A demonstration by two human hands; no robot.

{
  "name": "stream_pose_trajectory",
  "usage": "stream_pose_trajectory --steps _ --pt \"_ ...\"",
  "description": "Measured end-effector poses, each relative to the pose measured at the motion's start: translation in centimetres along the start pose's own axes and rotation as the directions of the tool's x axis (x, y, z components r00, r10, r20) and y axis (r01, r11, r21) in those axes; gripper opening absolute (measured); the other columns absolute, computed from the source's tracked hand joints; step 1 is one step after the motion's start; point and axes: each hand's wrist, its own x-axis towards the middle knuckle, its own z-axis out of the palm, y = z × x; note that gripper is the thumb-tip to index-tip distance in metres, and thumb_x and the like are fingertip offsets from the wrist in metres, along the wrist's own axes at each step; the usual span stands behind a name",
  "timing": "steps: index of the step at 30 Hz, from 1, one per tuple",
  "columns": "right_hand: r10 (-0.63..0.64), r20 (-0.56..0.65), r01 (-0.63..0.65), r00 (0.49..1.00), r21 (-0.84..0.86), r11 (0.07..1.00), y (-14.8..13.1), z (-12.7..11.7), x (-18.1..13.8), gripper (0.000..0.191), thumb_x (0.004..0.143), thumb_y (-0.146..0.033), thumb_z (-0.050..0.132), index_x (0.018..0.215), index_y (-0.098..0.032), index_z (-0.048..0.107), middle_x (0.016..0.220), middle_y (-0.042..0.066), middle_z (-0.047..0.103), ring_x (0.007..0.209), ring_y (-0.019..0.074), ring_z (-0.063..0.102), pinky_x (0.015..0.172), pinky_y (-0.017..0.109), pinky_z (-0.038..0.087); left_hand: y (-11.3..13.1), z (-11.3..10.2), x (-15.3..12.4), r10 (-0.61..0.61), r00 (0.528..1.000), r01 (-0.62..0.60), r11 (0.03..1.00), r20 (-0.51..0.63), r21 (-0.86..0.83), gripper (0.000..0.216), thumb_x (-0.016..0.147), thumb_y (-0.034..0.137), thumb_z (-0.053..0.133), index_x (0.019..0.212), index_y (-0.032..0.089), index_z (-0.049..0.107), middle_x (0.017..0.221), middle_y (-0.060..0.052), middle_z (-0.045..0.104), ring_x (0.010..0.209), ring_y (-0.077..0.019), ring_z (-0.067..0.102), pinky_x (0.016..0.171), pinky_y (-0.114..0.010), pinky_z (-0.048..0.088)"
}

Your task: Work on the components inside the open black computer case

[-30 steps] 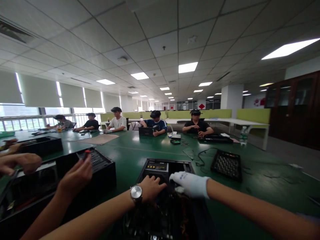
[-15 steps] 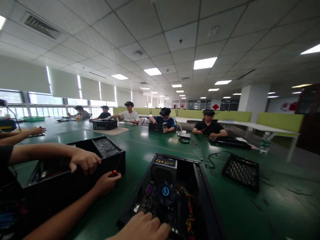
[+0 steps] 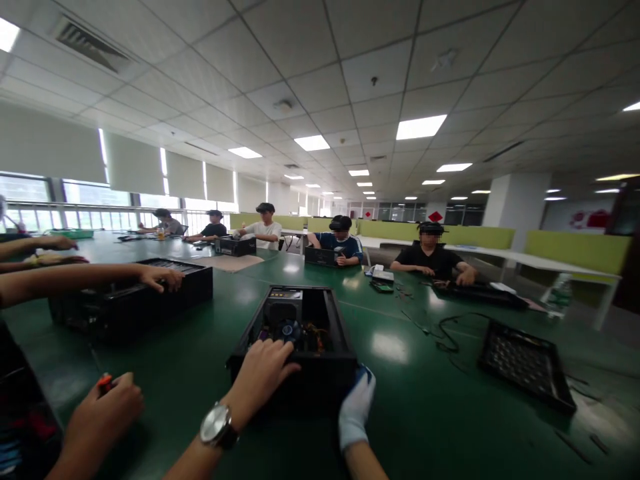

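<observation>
An open black computer case [image 3: 342, 333] lies on the green table [image 3: 415, 407] in front of me, with its fan and wires showing inside. My left hand [image 3: 263, 373], with a wristwatch, rests on the case's near rim, fingers laid over the edge. My right hand [image 3: 356, 407], in a white glove, presses flat against the case's near right corner. Neither hand holds anything loose.
At lower left a neighbour's hand [image 3: 103, 417] grips a red-handled screwdriver; their other hand [image 3: 161, 277] lies on a second black case [image 3: 130, 303]. A black perforated panel [image 3: 525, 363] and loose cables [image 3: 445, 337] lie to the right. Several people work across the table.
The view has pulled back, so the case now sits farther from me. My gloved right hand is in sight again at the case's corner. The neighbour's screwdriver hand dropped to the lower left.
</observation>
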Motion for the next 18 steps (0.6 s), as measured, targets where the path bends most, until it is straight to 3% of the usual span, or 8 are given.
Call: stream_pose_trajectory --steps 2,4,7,9,11,14,16,18 --pt "0.104 -0.021 -0.104 0.994 -0.005 0.995 -2.1 1.1 2.9 0.058 0.103 -0.043 0.014 0.144 -0.016 0.045 0.126 0.022 0.067 0.117 0.0384 0.065 0.091 0.058 0.056 -2.7 0.4 1.9 -0.08 0.996 0.082 0.996 -0.043 0.042 0.024 0.1 0.039 0.06 0.114 0.02 0.066 0.106 -0.008 0.069 0.104 -0.0289 0.061 0.093 -0.043 0.046" --pt "0.12 -0.047 -0.119 0.992 0.017 0.993 -2.5 1.2 4.1 0.061 0.101 -0.037 0.006 0.148 -0.012 0.037 0.135 0.024 0.063 0.122 0.0356 0.063 0.096 0.055 0.054 -4.1 0.8 2.7 -0.18 0.978 0.187 0.98 -0.104 0.063 0.031 0.099 0.034 0.059 0.127 0.02 0.062 0.12 -0.012 0.066 0.118 -0.0321 0.056 0.098 -0.046 0.044" --pt "0.054 -0.073 -0.049 0.996 0.067 0.997 0.8 -0.2 3.8 0.066 0.1 -0.034 -0.003 0.148 -0.009 0.036 0.149 0.019 0.053 0.137 0.0258 0.052 0.111 0.046 0.044 -3.0 2.0 1.9 -0.284 0.915 0.31 0.95 -0.285 0.048 0.053 0.098 0.016 0.053 0.15 0.024 0.043 0.151 -0.017 0.043 0.143 -0.0346 0.034 0.111 -0.053 0.035" --pt "0.043 -0.03 -0.039 0.999 0.109 0.993 4.9 -2.0 3.0 0.07 0.1 -0.042 -0.001 0.148 -0.009 0.039 0.153 0.016 0.05 0.142 0.0236 0.046 0.116 0.042 0.039 -0.1 3.8 0.8 -0.224 0.893 0.235 0.972 -0.39 -0.019 0.059 0.095 0.009 0.049 0.151 0.028 0.041 0.159 -0.014 0.032 0.15 -0.033 0.025 0.116 -0.054 0.03" --pt "0.081 0.007 -0.082 0.997 0.17 0.982 9.6 -4.3 2.1 0.076 0.098 -0.051 0.006 0.148 -0.007 0.041 0.155 0.017 0.048 0.143 0.0252 0.044 0.12 0.041 0.034 3.8 6.4 -0.1 -0.063 0.916 0.024 0.994 -0.396 -0.102 0.06 0.093 0.009 0.05 0.147 0.033 0.044 0.16 -0.008 0.032 0.15 -0.0311 0.025 0.118 -0.053 0.031" --pt "0.224 -0.032 -0.205 0.974 0.3 0.932 16.3 -8.4 0.4 0.084 0.092 -0.06 0.01 0.149 -0.007 0.04 0.157 0.018 0.044 0.145 0.0294 0.042 0.121 0.042 0.031 10.2 10.7 -0.4 0.188 0.949 -0.25 0.937 -0.251 -0.244 0.058 0.094 0.018 0.057 0.146 0.038 0.044 0.161 -0.004 0.033 0.149 -0.0315 0.029 0.118 -0.055 0.033" --pt "0.339 -0.039 -0.303 0.94 0.365 0.88 20.1 -11.1 -1.1 0.088 0.088 -0.065 0.012 0.151 -0.009 0.039 0.156 0.018 0.045 0.143 0.0324 0.043 0.121 0.044 0.032 13.7 12.7 -0.1 0.296 0.947 -0.322 0.883 -0.128 -0.341 0.057 0.094 0.029 0.061 0.147 0.039 0.042 0.162 -0.005 0.032 0.149 -0.0329 0.03 0.118 -0.058 0.034" --pt "0.407 -0.045 -0.358 0.913 0.391 0.848 23.5 -13.4 -2.8 0.091 0.086 -0.066 0.012 0.151 -0.009 0.039 0.158 0.018 0.042 0.145 0.0333 0.04 0.123 0.045 0.028 16.0 13.8 0.5 0.339 0.94 -0.321 0.851 -0.031 -0.416 0.06 0.094 0.037 0.063 0.149 0.041 0.038 0.164 -0.005 0.029 0.151 -0.033 0.028 0.12 -0.058 0.032"
